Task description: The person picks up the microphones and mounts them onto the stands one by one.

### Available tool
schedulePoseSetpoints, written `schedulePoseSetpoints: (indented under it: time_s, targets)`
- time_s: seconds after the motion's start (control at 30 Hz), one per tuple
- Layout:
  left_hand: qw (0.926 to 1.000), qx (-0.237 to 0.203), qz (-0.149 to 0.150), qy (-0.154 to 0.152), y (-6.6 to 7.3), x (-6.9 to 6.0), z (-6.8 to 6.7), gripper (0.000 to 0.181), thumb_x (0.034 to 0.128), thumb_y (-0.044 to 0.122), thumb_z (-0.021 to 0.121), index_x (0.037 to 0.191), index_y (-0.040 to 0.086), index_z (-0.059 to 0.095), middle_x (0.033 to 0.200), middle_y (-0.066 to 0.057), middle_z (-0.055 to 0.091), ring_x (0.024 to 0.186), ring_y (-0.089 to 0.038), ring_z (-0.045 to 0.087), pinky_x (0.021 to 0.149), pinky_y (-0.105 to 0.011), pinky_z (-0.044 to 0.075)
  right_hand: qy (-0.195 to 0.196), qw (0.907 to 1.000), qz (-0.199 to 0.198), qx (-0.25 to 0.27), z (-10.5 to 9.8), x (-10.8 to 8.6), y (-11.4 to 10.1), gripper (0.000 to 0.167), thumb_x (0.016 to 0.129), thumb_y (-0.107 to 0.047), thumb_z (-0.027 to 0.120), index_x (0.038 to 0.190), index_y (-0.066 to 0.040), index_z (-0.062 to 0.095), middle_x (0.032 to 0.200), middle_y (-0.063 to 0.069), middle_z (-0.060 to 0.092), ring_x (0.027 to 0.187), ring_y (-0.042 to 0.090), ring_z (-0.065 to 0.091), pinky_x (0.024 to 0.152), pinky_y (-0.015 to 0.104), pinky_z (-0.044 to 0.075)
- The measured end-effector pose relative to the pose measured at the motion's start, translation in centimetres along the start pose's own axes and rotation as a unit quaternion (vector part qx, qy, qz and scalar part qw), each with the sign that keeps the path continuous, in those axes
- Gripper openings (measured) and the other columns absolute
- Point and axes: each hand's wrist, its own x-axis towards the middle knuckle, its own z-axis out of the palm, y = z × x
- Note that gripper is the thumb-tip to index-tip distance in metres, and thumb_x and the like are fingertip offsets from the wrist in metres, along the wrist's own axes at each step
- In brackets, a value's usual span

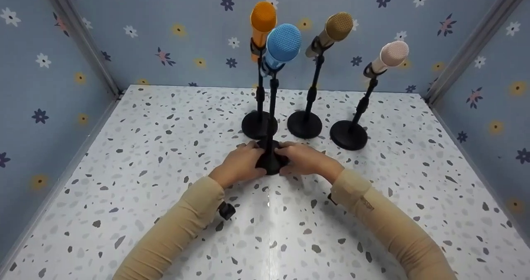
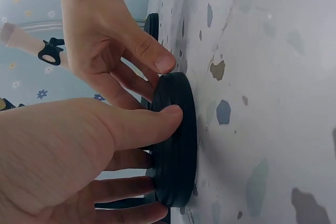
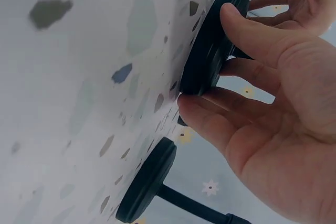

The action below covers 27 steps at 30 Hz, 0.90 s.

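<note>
A blue microphone (image 1: 284,44) sits clipped atop a black desk stand, its round base (image 1: 271,166) at the middle of the table. My left hand (image 1: 242,164) grips the base's left side and my right hand (image 1: 304,160) its right side. In the left wrist view, the left thumb lies on the rim of the base (image 2: 178,145), with the other fingers around its edge. The right wrist view shows the right hand (image 3: 294,98) holding the same base (image 3: 202,61), thumb on the rim. Whether the base fully touches the table, I cannot tell.
Behind stand an orange microphone (image 1: 263,17) and a gold microphone (image 1: 338,26); a pale pink microphone (image 1: 394,53) is to the right. Each has a black round-based stand. Flower-patterned panels (image 1: 145,31) enclose the speckled white table (image 1: 165,118) at the back and sides.
</note>
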Motion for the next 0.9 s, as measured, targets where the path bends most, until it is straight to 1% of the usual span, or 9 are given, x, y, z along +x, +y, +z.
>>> schedulePoseSetpoints:
  time_s: [0.1,0.23,0.33,0.4,0.5,0.6,0.73,0.83,0.9]
  targets:
    - [1.0000,0.001,-0.007,0.003,-0.4,-0.7,-0.2,0.041,0.0863,0.024,0.076,0.122,0.005,0.068,0.129,-0.022,0.058,0.108,-0.040,0.058,0.091,-0.053,0.051,0.002,0.9999,-0.014,-0.002,0.2,0.7,-0.5,0.052,0.086,-0.015,0.082,0.131,0.002,0.065,0.131,0.020,0.061,0.118,0.036,0.062,0.101,0.044,0.049]
    - [0.9999,0.008,-0.008,0.009,-1.2,-1.4,-0.3,0.041,0.0883,0.026,0.075,0.123,0.004,0.067,0.127,-0.023,0.058,0.107,-0.040,0.057,0.089,-0.054,0.051,0.016,0.9988,-0.045,-0.012,0.3,1.7,-1.1,0.037,0.083,-0.011,0.083,0.116,0.001,0.071,0.116,0.019,0.066,0.105,0.034,0.066,0.093,0.044,0.053]
    - [0.9997,0.013,-0.015,0.015,-1.8,-1.8,-0.4,0.041,0.0894,0.026,0.075,0.122,0.002,0.067,0.125,-0.023,0.058,0.105,-0.040,0.057,0.088,-0.054,0.051,0.017,0.9984,-0.052,-0.016,0.3,2.6,-1.6,0.034,0.083,-0.011,0.084,0.113,0.000,0.072,0.115,0.019,0.067,0.103,0.034,0.067,0.091,0.044,0.054]
    - [0.9995,0.015,-0.025,0.014,-2.2,-2.1,-0.6,0.041,0.0906,0.027,0.074,0.123,0.002,0.066,0.124,-0.023,0.058,0.104,-0.040,0.056,0.089,-0.054,0.050,0.011,0.9988,-0.045,-0.014,0.3,3.2,-1.8,0.038,0.084,-0.011,0.083,0.118,0.000,0.071,0.122,0.021,0.065,0.107,0.036,0.066,0.094,0.044,0.053]
    - [0.9988,0.016,-0.045,0.010,-2.9,-2.4,-0.8,0.044,0.0919,0.027,0.073,0.127,0.001,0.065,0.127,-0.022,0.058,0.106,-0.039,0.056,0.092,-0.053,0.049,-0.002,0.9997,-0.024,-0.007,0.5,4.2,-2.4,0.049,0.087,-0.013,0.081,0.132,0.000,0.066,0.137,0.024,0.057,0.119,0.038,0.060,0.103,0.043,0.048]
    - [0.9976,0.024,-0.064,0.006,-3.5,-2.6,-1.1,0.050,0.0933,0.028,0.072,0.134,0.000,0.062,0.133,-0.023,0.056,0.111,-0.040,0.055,0.096,-0.053,0.048,-0.009,0.9999,-0.004,-0.007,0.7,5.0,-2.9,0.057,0.090,-0.014,0.078,0.142,-0.002,0.058,0.141,0.024,0.050,0.123,0.039,0.054,0.106,0.044,0.045]
    - [0.9965,0.034,-0.076,0.006,-4.3,-2.6,-1.6,0.054,0.0942,0.028,0.070,0.137,-0.003,0.058,0.133,-0.026,0.055,0.114,-0.042,0.055,0.097,-0.056,0.048,0.000,0.9993,0.004,-0.036,0.9,6.1,-3.5,0.058,0.091,-0.014,0.077,0.143,-0.004,0.057,0.134,0.020,0.051,0.118,0.037,0.054,0.102,0.045,0.046]
    - [0.9960,0.040,-0.079,0.007,-4.7,-2.7,-1.9,0.054,0.0947,0.028,0.069,0.137,-0.004,0.058,0.130,-0.029,0.056,0.113,-0.044,0.055,0.095,-0.058,0.048,0.006,0.9978,0.010,-0.065,0.9,6.9,-3.8,0.057,0.092,-0.016,0.076,0.144,-0.004,0.056,0.139,0.020,0.053,0.121,0.039,0.053,0.104,0.047,0.045]
    - [0.9954,0.045,-0.084,0.006,-5.0,-2.6,-2.1,0.054,0.0954,0.028,0.068,0.137,-0.004,0.058,0.130,-0.030,0.055,0.113,-0.045,0.055,0.095,-0.058,0.048,0.004,0.9964,0.022,-0.082,1.0,7.5,-3.9,0.057,0.094,-0.018,0.074,0.146,-0.006,0.054,0.144,0.019,0.052,0.126,0.040,0.051,0.106,0.052,0.044]
